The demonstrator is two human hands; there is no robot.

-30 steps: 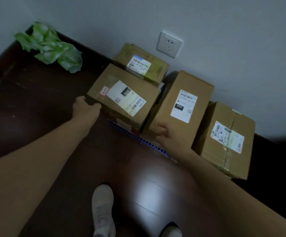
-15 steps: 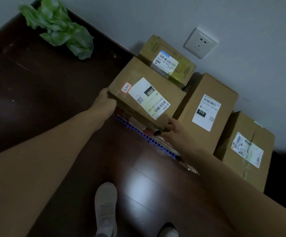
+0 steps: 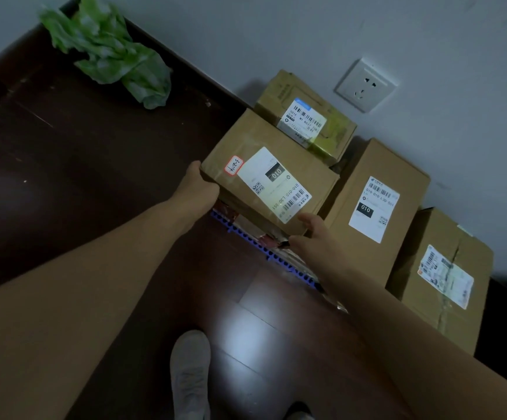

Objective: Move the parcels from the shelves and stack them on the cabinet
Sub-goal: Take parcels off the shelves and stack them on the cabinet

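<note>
At centre frame, the labelled parcel point(image 3: 269, 177) sits on top of a blue-edged pack point(image 3: 246, 234), and both of my hands are now on it. A second ago my right hand point(image 3: 313, 237) was at the lower edge of the tall box point(image 3: 376, 201) just to the right. It has since crossed to the parcel's near right corner, while my left hand point(image 3: 199, 189) has closed up on the left corner. With the parcel bracketed on two sides, I judge this to be the two-handed moment of the step, though I cannot tell whether I am squaring it on the pile or starting to lift it. My left hand grips the corner with its fingers wrapped out of sight behind the cardboard, the forearm running in straight from the lower left of the frame. My right hand lies nearly flat, fingers loose and almost straight along the corner with the thumb raised beside the label, and it clamps nothing that I can see. Behind the parcel, toward the upper right, is a small box point(image 3: 306, 116) with yellow tape. A fourth box point(image 3: 446, 274) stands at the right edge, below a wall socket point(image 3: 366, 84). A green bag point(image 3: 109, 53) lies in the upper left on the dark wooden surface point(image 3: 94, 177), and my shoe point(image 3: 190, 374) shows at bottom centre.
</note>
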